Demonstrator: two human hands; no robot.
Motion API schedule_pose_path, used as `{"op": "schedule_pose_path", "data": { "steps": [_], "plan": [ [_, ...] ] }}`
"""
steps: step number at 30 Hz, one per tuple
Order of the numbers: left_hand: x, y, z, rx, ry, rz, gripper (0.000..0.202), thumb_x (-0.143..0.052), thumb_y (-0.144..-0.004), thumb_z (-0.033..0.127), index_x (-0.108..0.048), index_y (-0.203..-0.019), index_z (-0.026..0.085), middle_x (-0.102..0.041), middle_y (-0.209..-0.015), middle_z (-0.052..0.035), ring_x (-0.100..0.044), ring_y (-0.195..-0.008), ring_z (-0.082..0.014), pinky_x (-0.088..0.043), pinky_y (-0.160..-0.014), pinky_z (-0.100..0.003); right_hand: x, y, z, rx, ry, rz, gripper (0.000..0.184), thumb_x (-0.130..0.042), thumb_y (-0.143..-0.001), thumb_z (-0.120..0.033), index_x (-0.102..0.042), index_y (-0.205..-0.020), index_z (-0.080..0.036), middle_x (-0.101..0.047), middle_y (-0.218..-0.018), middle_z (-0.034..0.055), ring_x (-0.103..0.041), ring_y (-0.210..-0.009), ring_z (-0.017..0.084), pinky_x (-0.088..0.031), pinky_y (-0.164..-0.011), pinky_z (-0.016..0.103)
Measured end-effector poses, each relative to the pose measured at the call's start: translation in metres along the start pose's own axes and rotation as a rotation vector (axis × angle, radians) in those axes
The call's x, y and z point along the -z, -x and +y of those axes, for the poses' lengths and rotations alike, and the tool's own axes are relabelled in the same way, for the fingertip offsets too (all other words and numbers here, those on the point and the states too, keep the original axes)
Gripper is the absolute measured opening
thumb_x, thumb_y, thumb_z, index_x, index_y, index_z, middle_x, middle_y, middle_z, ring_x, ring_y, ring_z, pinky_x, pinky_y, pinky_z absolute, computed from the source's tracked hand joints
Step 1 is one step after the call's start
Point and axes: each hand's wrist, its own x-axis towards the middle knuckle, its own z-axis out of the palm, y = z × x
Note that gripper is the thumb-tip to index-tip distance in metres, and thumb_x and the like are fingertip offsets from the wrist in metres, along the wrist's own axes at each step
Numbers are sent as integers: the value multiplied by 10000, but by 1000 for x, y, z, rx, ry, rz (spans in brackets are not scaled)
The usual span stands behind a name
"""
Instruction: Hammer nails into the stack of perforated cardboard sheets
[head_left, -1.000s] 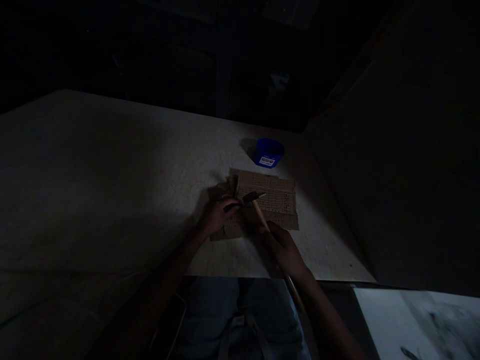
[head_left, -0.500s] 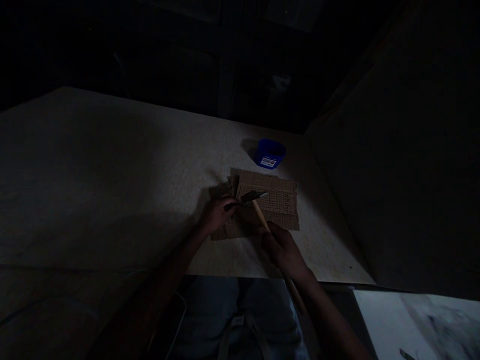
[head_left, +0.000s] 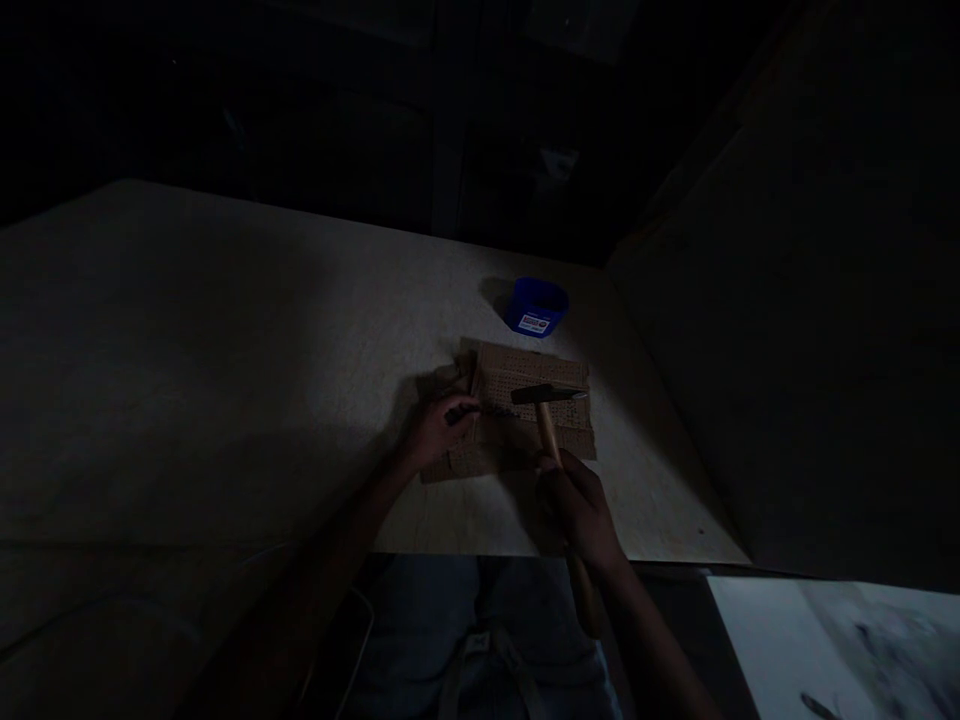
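Note:
My right hand is closed round the wooden handle of a hammer. Its dark metal head is raised over the cardboard, with a narrow end pointing right. My left hand pinches a thin dark rod at the left part of the cardboard. The rod lies sideways and points right, towards the hammer head; in this dim light its exact kind cannot be made out. Beneath both lies a flat piece of brown cardboard, its surface covered in rows of small holes or marks.
A blue plastic tub with a white label stands behind the cardboard on the pale tabletop. A dark panel rises along the table's right side. At lower right is a white surface with a small dark object on it.
The hammer head has moved right, away from my left hand and the rod, and my right hand has shifted slightly right with it. My left hand stays nearly in place.

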Motion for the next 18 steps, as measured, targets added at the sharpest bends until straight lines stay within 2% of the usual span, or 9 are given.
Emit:
{"op": "schedule_pose_path", "data": {
  "steps": [6, 10, 12, 14, 16, 18],
  "plan": [
    [0, 1, -5, -21, -57, 36, 283, -668, -824, 291, -676, -1097, 214, -719, -923, -22, -669, -854, -150, -559, -820, -303, 20, 15, 16, -69, -197, 198, 434, -603, -840, -617, -568, -900, -189, -416, -494, -95, -302, -327, 54, -239, -284, 160],
    [10, 0, 2, -83, -169, 66, 377, -676, -821, 334, -639, -1181, 231, -703, -985, -34, -657, -941, -179, -542, -889, -339, 37, 29, 26, -116, -271, 292, 440, -633, -824, -623, -574, -927, -199, -428, -476, -99, -299, -290, 53, -238, -262, 161],
    [17, 2, 5, -91, -219, 119, 427, -683, -816, 335, -611, -1224, 234, -689, -1056, -53, -645, -1012, -202, -524, -937, -366, 45, 36, 31, -125, -280, 335, 442, -641, -817, -631, -576, -902, -202, -415, -467, -98, -307, -289, 56, -251, -262, 163],
    [23, 7, 6, -33, -247, 229, 478, -692, -804, 333, -582, -1255, 218, -655, -1164, -90, -615, -1106, -238, -495, -992, -404, 54, 41, 37, -131, -276, 353, 443, -650, -804, -638, -573, -853, -204, -412, -467, -91, -317, -291, 58, -269, -265, 169],
    [25, 13, 4, 102, -220, 350, 526, -705, -788, 332, -553, -1274, 199, -599, -1277, -126, -569, -1195, -276, -461, -1038, -442, 63, 44, 42, -141, -273, 366, 460, -670, -775, -652, -567, -808, -204, -421, -471, -82, -328, -294, 61, -271, -264, 176],
    [23, 21, 0, 246, -127, 414, 554, -718, -770, 329, -532, -1276, 200, -563, -1338, -129, -526, -1262, -292, -430, -1071, -453, 72, 46, 44, -155, -266, 405, 499, -691, -731, -679, -577, -813, -200, -439, -480, -74, -342, -301, 68, -274, -263, 182]
  ]
}}
